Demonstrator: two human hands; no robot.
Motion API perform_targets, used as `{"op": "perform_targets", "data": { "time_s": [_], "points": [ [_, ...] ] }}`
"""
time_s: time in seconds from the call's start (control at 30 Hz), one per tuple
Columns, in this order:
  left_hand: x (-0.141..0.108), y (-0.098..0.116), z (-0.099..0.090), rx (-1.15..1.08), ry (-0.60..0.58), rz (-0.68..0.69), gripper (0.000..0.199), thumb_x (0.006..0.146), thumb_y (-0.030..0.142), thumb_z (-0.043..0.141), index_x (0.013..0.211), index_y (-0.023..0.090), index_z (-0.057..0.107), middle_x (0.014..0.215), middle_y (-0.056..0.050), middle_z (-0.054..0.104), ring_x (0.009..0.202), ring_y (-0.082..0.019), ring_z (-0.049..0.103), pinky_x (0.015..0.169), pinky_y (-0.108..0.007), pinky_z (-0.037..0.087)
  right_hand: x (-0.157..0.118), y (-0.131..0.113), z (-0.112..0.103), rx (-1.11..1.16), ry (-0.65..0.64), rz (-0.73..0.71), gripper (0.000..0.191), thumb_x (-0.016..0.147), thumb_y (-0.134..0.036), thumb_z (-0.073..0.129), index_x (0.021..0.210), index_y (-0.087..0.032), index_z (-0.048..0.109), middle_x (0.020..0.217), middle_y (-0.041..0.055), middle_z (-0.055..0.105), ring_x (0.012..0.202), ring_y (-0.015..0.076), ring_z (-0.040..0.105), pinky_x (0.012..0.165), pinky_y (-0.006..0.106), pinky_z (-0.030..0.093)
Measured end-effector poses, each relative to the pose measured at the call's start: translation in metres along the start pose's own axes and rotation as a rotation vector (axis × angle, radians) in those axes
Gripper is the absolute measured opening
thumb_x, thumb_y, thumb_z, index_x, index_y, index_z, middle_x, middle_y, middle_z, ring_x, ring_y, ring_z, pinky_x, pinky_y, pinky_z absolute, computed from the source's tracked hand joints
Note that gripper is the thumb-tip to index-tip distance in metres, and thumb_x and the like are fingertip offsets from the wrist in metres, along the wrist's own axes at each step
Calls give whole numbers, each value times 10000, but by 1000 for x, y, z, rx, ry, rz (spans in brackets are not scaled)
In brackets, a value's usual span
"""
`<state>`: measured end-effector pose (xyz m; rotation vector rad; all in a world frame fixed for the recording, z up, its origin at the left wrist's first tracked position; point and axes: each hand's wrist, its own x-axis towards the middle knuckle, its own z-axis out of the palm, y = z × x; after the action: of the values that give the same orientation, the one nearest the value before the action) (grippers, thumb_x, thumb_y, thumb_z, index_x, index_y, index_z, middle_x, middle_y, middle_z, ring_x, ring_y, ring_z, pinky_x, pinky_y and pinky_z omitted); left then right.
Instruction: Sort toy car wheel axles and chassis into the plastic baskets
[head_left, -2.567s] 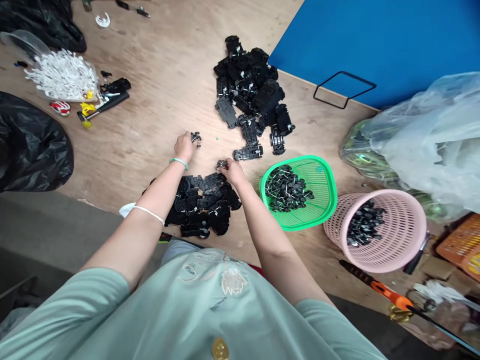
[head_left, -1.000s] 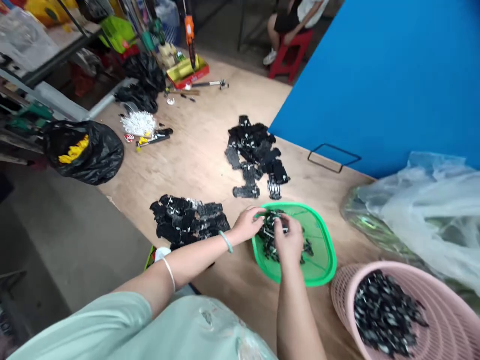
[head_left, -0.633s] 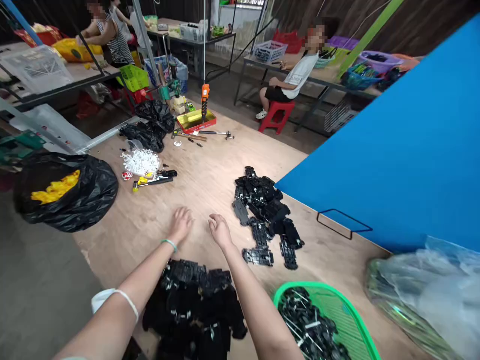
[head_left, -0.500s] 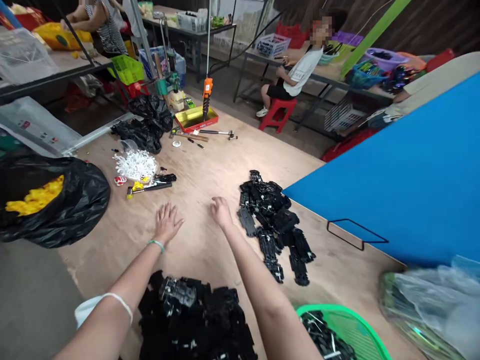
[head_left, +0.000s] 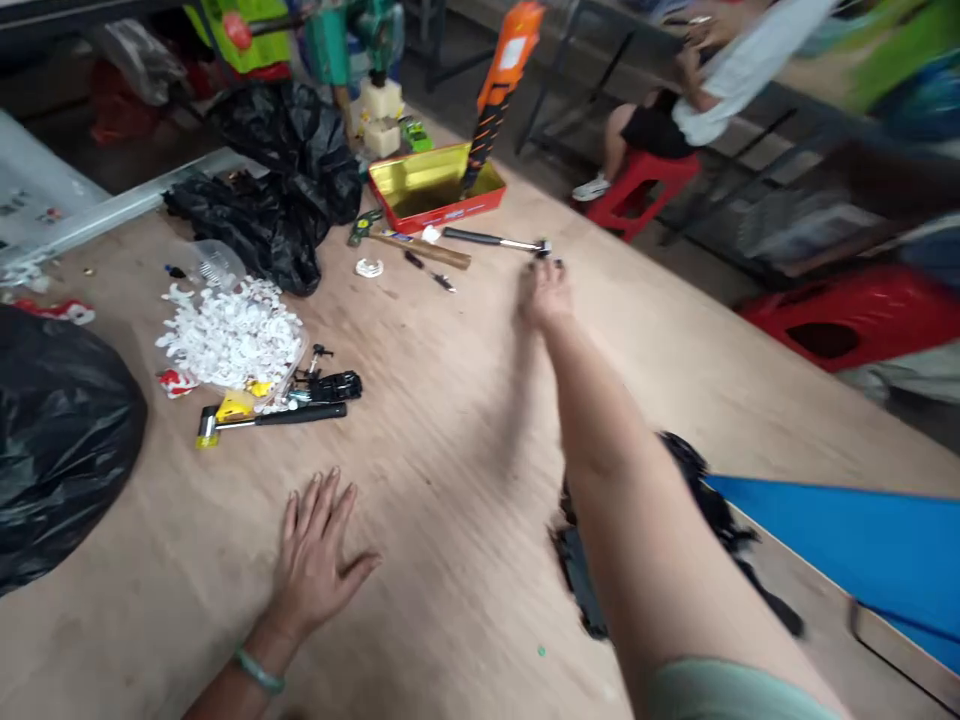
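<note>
My left hand (head_left: 319, 550) lies flat on the wooden table (head_left: 427, 560), fingers spread, holding nothing. My right arm stretches far forward. My right hand (head_left: 551, 290) is at the head of a small hammer (head_left: 495, 240) with a black grip; its fingers reach forward and overlap the end of the head, and I see no grip closed on it. Left of that hammer lie a wooden-handled hammer (head_left: 427, 248) and a dark pen-like tool (head_left: 429, 270). Another hammer (head_left: 274, 417), with a yellow tip, lies beyond my left hand, beside a black toy chassis (head_left: 334, 387).
A pile of small white parts (head_left: 232, 330) sits at the left, near black plastic bags (head_left: 289, 190). An orange electric screwdriver (head_left: 499, 90) hangs over a red and yellow tin (head_left: 442, 200). My right arm partly hides black chassis parts (head_left: 585, 580) beside a blue board (head_left: 847, 530). A person sits on a red stool (head_left: 649, 190).
My right hand has moved forward to the hammer head near the tin. My left hand remains flat on the table. The view has swung forward, closer to the tools.
</note>
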<state>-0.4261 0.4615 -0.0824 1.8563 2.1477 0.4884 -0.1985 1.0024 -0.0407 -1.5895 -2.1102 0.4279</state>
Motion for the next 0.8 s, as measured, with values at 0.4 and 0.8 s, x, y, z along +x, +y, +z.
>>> {"op": "perform_targets", "data": {
  "time_s": [0.4, 0.8],
  "points": [
    [7, 10, -11, -51, -153, -95, 933, 850, 718, 669, 1626, 244, 455, 1731, -156, 316, 1626, -399, 255, 1320, -633, 168, -31, 17, -3, -142, -110, 146, 317, 943, -306, 653, 670, -271, 497, 998, 163, 663, 1315, 379, 577, 1146, 708, 349],
    [18, 10, -31, -129, -218, -151, 878, 926, 650, 603, 1621, 142, 431, 1767, -173, 222, 1655, -383, 139, 1332, -610, 39, -482, -147, -41, -61, -494, -21, 156, 959, -241, 535, 944, -249, 691, 1006, 120, 699, 988, 309, 661, 892, 435, 560]
  ]
}}
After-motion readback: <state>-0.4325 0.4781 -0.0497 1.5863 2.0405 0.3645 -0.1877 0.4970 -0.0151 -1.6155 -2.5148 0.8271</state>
